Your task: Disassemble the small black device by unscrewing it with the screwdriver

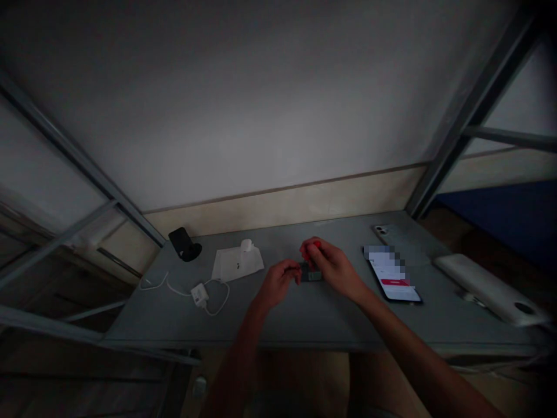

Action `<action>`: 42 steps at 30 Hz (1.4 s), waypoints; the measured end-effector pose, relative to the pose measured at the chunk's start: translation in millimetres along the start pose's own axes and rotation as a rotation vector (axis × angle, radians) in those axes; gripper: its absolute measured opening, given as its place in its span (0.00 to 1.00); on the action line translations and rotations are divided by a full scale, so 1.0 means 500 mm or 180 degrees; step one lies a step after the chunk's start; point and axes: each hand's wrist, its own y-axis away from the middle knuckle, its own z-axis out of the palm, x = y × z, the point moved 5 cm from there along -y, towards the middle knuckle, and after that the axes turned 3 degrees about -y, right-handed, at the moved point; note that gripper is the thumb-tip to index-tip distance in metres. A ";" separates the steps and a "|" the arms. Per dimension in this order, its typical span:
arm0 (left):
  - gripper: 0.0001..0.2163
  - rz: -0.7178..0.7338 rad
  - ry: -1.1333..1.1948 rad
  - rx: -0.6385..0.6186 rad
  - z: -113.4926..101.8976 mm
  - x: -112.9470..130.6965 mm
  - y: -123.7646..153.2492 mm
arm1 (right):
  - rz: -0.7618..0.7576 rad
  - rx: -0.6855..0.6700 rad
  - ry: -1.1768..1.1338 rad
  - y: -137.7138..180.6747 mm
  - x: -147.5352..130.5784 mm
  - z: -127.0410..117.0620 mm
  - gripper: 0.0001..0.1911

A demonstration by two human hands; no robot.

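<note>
Both hands meet over the middle of a grey table [304, 313]. My left hand [278, 283] pinches the left end of a small dark flat object [310, 273] that lies on or just above the tabletop. My right hand [333, 266] is closed around a small red tool [314, 247], whose red end shows above the fingers, and it rests over the dark object's right side. The dim light hides what the dark object is.
A lit phone [394, 274] lies right of my hands, another phone [391, 234] behind it, a long white device [489, 287] at the far right. To the left sit a white stand [237, 262], a white charger with cable [200, 294] and a black stand [184, 244].
</note>
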 end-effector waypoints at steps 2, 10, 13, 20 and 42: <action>0.08 0.0058 -0.0209 -0.0036 -0.003 0.005 -0.001 | 0.0068 -0.0063 0.0017 -0.003 0.012 0.002 0.19; 0.09 0.0477 -0.2090 -0.0215 -0.001 0.020 -0.004 | 0.0012 -0.0169 0.0276 -0.016 0.035 0.006 0.18; 0.09 0.0609 -0.2378 -0.0223 0.005 0.013 -0.007 | -0.0133 -0.0318 0.0426 -0.021 0.032 0.012 0.15; 0.09 0.0633 -0.2596 -0.0043 0.011 -0.020 -0.025 | -0.0032 -0.0954 0.0627 -0.037 0.051 0.018 0.23; 0.07 0.0643 -0.1947 -0.0035 -0.002 -0.058 -0.052 | -0.0491 -0.0763 0.1158 -0.041 0.068 0.014 0.25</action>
